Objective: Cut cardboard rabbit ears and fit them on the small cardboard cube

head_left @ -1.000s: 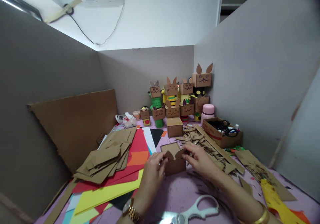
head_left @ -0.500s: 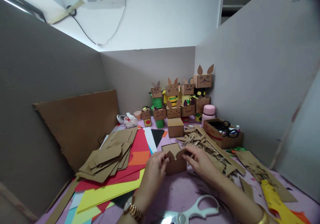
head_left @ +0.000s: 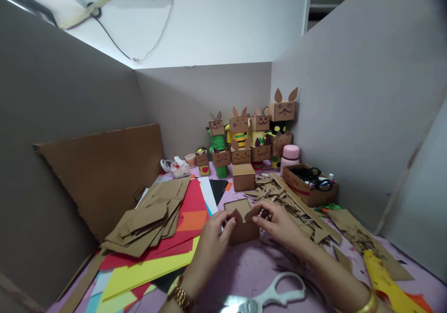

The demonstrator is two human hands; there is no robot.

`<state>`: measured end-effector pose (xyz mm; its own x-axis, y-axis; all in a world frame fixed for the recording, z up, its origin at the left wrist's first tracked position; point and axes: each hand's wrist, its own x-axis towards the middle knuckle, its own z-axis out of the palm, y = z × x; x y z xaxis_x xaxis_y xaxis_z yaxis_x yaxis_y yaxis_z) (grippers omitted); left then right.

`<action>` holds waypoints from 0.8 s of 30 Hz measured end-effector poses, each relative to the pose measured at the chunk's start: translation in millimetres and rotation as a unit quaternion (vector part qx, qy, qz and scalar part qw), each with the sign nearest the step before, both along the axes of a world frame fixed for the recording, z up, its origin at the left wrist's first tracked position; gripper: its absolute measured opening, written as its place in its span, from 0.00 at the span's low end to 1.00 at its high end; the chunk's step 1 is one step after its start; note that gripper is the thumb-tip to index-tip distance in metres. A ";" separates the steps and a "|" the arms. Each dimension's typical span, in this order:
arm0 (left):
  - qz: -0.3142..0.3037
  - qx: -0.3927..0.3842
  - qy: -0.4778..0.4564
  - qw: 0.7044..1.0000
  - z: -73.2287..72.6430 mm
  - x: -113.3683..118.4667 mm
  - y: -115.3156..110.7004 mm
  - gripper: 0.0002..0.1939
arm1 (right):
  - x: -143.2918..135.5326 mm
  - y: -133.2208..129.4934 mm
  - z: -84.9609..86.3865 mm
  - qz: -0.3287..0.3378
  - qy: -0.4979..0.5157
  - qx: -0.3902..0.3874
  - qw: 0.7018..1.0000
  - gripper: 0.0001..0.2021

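Observation:
A small brown cardboard box (head_left: 244,231) stands open on the purple table, with two brown ear-shaped pieces (head_left: 244,215) at its near edge. My left hand (head_left: 213,236) grips the box's left side, fingertips on the left ear. On the right side, my right hand (head_left: 279,224) pinches the right ear against the box. Both wrists wear gold bands.
White-handled scissors (head_left: 272,296) lie at the front. Cardboard cut-outs (head_left: 150,220) sit on coloured paper sheets (head_left: 153,266) at left. Scraps (head_left: 286,196), a closed cardboard cube (head_left: 243,177), a tool box (head_left: 309,182) and several eared box figures (head_left: 251,136) stand behind. Grey partitions enclose the table.
The hands stay on the box and ears with only small finger shifts; the view has wobbled slightly.

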<state>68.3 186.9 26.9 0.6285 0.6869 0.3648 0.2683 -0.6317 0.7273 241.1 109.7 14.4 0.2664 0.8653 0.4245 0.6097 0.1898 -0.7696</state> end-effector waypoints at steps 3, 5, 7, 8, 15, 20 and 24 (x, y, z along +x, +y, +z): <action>0.000 -0.004 -0.002 1.000 -0.7 0.8 0.0 0.13 | -0.9 -0.1 0.9 0.004 0.009 0.003 1.000 0.07; 0.004 -0.005 -0.002 1.000 -1.8 1.5 -0.3 0.13 | -1.8 -0.2 1.6 0.011 0.009 0.004 1.000 0.06; 0.010 -0.005 0.000 1.000 -2.7 2.0 -0.7 0.13 | -2.1 -0.1 2.1 0.014 0.004 0.007 1.000 0.07; 0.012 -0.005 0.002 1.000 -3.0 2.2 -0.8 0.13 | -1.9 0.0 2.2 0.015 0.001 0.009 1.000 0.07; 0.019 0.003 0.016 1.000 -0.7 1.9 0.0 0.12 | 3.1 0.4 2.4 0.021 -0.015 0.014 1.000 0.06; 0.017 0.011 0.018 1.000 -0.1 1.2 -1.0 0.12 | 0.6 0.7 2.8 0.032 -0.019 0.017 0.999 0.06; 0.017 0.005 0.012 1.000 -1.8 1.2 -2.1 0.12 | -1.5 0.9 1.9 0.031 -0.009 0.018 0.999 0.07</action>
